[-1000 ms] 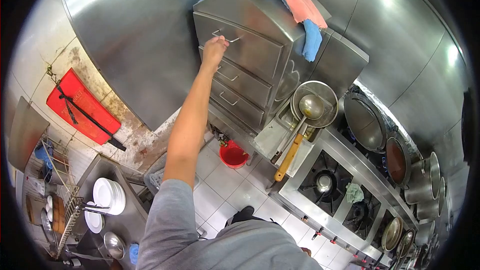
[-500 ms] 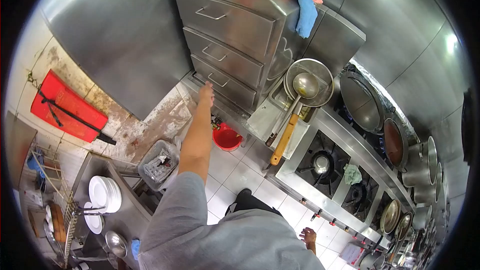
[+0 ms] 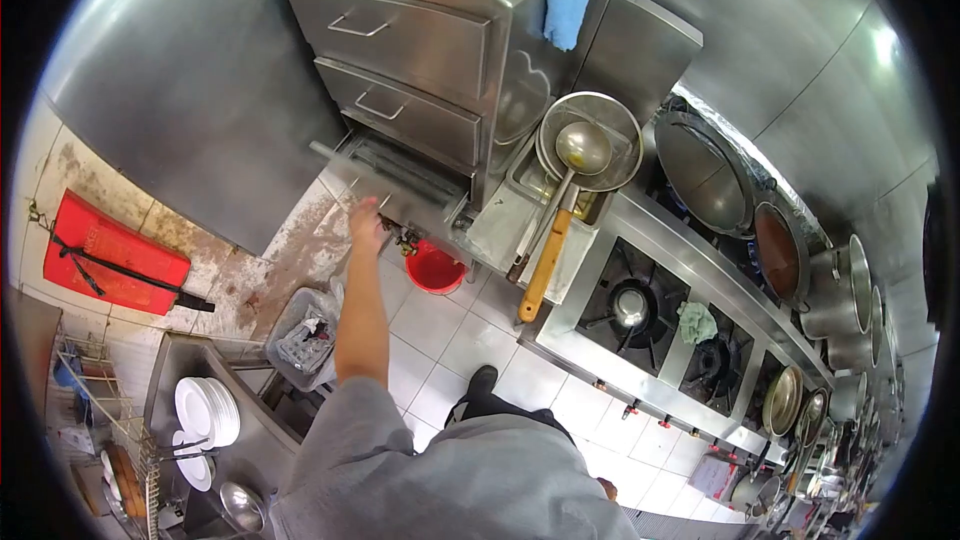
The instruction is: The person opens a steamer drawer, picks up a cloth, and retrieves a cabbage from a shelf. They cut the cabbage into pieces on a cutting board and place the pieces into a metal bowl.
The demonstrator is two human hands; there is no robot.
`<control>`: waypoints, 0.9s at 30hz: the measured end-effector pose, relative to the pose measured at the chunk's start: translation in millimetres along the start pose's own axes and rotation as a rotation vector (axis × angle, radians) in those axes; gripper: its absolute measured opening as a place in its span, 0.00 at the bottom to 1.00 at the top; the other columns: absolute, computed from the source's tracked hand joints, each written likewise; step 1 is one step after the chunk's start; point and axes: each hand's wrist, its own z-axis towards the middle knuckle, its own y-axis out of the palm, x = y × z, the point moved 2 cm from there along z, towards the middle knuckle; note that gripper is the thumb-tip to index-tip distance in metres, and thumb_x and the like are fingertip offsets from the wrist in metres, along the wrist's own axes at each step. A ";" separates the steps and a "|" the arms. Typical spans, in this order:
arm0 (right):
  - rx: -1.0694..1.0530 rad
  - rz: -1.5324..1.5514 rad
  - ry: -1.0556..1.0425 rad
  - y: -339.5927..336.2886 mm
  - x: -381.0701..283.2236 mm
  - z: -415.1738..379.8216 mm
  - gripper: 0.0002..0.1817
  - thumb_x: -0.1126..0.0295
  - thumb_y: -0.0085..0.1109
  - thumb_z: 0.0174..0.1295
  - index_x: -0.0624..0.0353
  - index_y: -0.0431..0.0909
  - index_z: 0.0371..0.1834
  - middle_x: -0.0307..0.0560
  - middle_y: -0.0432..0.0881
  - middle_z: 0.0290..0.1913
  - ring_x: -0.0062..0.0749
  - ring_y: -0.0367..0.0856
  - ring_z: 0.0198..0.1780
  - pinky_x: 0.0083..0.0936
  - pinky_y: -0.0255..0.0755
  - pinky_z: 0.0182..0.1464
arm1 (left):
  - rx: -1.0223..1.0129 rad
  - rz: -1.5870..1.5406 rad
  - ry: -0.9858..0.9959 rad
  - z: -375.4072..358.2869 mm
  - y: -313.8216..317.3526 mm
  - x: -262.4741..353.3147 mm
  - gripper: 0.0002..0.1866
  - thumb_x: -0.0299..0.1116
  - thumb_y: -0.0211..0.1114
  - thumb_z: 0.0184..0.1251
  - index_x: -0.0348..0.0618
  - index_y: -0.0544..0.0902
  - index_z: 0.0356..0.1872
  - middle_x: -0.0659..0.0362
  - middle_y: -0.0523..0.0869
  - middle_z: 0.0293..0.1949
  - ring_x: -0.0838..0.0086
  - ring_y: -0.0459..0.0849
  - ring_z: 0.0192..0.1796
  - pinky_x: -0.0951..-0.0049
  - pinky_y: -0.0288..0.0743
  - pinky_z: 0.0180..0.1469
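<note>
My left hand (image 3: 368, 224) is at the front of the lowest drawer (image 3: 400, 208) of the steel cabinet (image 3: 400, 35), its fingers closed at the handle and slightly blurred. That drawer is pulled out; the two above it are closed. A red bucket (image 3: 435, 268) stands on the floor just below and right of the drawer. Only a small part of my right hand (image 3: 608, 488) shows beside my shirt at the lower right, and its fingers are hidden.
A ladle (image 3: 583, 148) and strainer (image 3: 622, 122) rest right of the cabinet. The stove (image 3: 570, 325) runs along the right, with pans and pots. A grey bin (image 3: 285, 320), stacked white plates (image 3: 205, 412) and a red case (image 3: 110, 255) are at left.
The lowest drawer has slid out with my left hand, which moved left and down in view. My right hand has mostly gone behind my body. The whole view has shifted slightly.
</note>
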 end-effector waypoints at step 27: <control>0.920 -0.160 -1.459 -584.6 -816.4 90.4 0.27 0.62 0.60 0.65 0.53 0.72 0.68 0.51 0.75 0.67 0.43 0.75 0.65 0.35 0.67 0.66 | -0.185 0.948 0.514 44.9 63.7 15.8 0.16 0.39 0.54 0.73 0.40 0.87 0.38 0.44 0.87 0.39 0.54 0.85 0.45 0.60 0.75 0.48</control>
